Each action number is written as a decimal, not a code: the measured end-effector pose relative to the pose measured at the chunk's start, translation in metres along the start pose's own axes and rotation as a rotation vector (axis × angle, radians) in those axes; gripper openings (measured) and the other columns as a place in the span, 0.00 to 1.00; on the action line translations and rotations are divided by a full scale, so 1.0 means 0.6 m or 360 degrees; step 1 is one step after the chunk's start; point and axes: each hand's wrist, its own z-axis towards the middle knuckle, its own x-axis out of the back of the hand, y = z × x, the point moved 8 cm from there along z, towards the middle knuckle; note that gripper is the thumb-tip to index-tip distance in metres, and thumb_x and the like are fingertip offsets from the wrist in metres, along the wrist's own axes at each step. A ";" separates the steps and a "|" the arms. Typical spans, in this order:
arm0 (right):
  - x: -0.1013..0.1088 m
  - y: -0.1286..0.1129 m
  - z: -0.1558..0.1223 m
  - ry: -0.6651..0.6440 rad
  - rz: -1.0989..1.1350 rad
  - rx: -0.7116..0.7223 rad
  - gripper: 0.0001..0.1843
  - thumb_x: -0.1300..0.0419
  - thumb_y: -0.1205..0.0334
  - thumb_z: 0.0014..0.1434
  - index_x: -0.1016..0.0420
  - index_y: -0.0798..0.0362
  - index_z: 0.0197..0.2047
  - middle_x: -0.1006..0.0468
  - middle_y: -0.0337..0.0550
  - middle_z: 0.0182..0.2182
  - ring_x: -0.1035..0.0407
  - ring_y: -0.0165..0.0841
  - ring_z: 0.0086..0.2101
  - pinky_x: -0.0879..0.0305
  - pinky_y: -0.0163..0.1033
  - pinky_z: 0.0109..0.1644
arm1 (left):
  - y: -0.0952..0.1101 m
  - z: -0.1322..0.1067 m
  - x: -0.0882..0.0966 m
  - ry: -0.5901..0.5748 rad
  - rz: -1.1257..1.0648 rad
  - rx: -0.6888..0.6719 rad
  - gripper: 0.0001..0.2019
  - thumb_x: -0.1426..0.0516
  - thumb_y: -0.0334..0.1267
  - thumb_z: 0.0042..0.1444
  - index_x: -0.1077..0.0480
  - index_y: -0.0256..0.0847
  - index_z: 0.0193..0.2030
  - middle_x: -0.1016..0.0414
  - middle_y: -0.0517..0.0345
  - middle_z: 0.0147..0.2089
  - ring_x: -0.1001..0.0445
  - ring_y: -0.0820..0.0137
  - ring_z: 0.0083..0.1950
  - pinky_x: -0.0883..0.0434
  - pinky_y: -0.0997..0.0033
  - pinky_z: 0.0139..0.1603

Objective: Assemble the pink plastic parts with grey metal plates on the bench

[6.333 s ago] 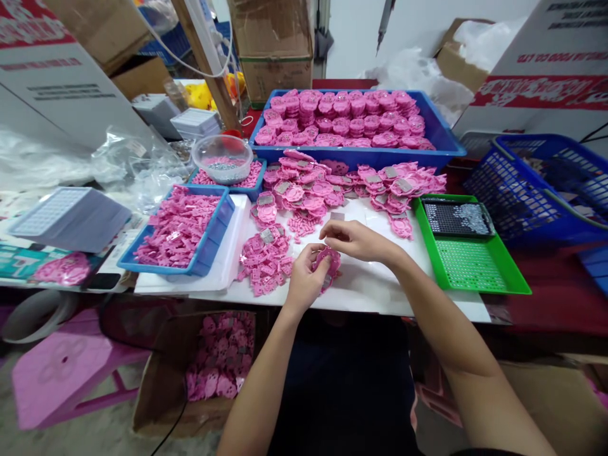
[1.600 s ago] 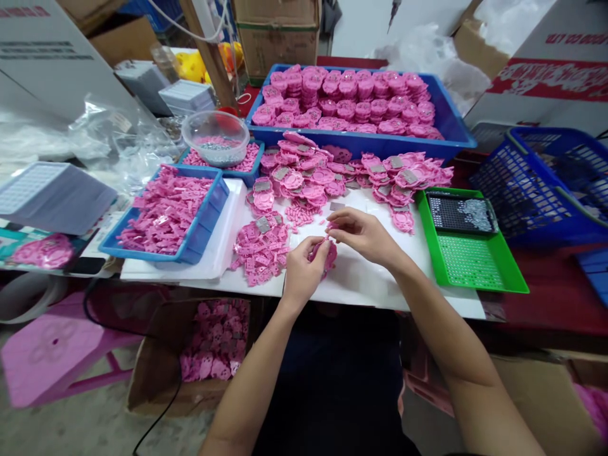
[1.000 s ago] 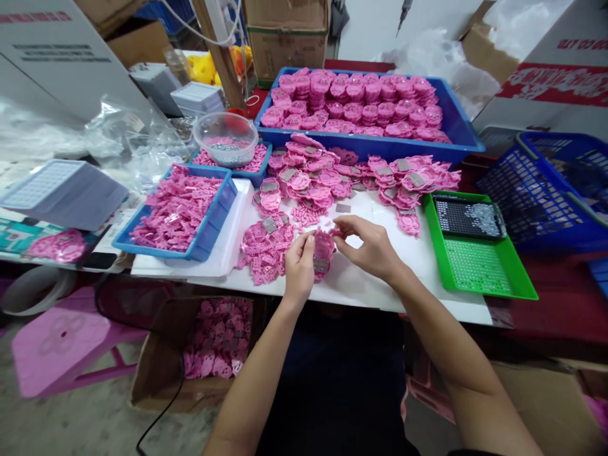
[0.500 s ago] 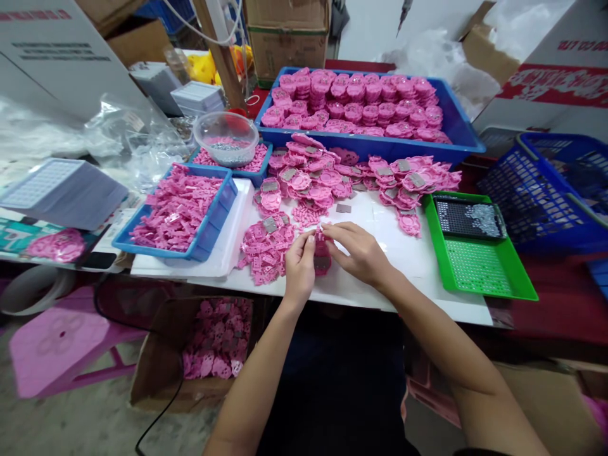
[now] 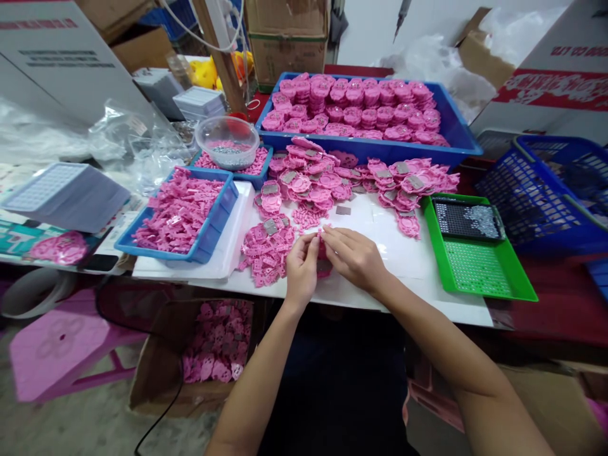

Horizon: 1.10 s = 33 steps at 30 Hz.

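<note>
My left hand and my right hand meet over the white board near its front edge. Between them they grip one pink plastic piece, mostly hidden by the fingers. Both hands are closed around it, fingertips touching at its top. Just left of my left hand lies a heap of small pink parts. Behind the hands spreads a pile of pink shells with grey squares.
A blue tray of pink strips sits left, a clear bowl behind it. A large blue bin of stacked pink pieces stands at the back. A green tray and blue basket are right. A cardboard box of pink pieces sits below.
My right hand has closed in over the pink piece, which showed more openly a second ago. Both hands have drawn together and now cover most of it.
</note>
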 end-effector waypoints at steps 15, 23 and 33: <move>0.014 -0.005 -0.003 0.0115 0.0048 0.0031 0.21 0.41 0.73 0.65 0.26 0.57 0.60 0.20 0.57 0.56 0.23 0.43 0.56 0.22 0.48 0.60 | 0.011 -0.003 0.008 0.0071 -0.0109 -0.0008 0.15 0.38 0.51 0.62 0.24 0.40 0.44 0.20 0.56 0.42 0.22 0.69 0.45 0.26 0.71 0.49; 0.017 -0.006 0.001 0.0078 0.0145 0.0046 0.21 0.40 0.72 0.65 0.24 0.53 0.60 0.20 0.55 0.57 0.23 0.45 0.55 0.22 0.52 0.61 | 0.012 -0.001 0.010 0.0071 -0.0044 -0.0052 0.15 0.39 0.50 0.64 0.23 0.40 0.44 0.19 0.54 0.44 0.21 0.68 0.47 0.26 0.69 0.52; 0.016 -0.012 0.004 -0.0004 0.0087 0.0074 0.18 0.42 0.72 0.66 0.23 0.56 0.58 0.21 0.57 0.57 0.24 0.46 0.56 0.23 0.51 0.61 | 0.007 -0.001 0.010 0.0066 -0.0029 -0.0037 0.16 0.40 0.51 0.64 0.22 0.40 0.46 0.18 0.53 0.46 0.20 0.67 0.49 0.25 0.66 0.55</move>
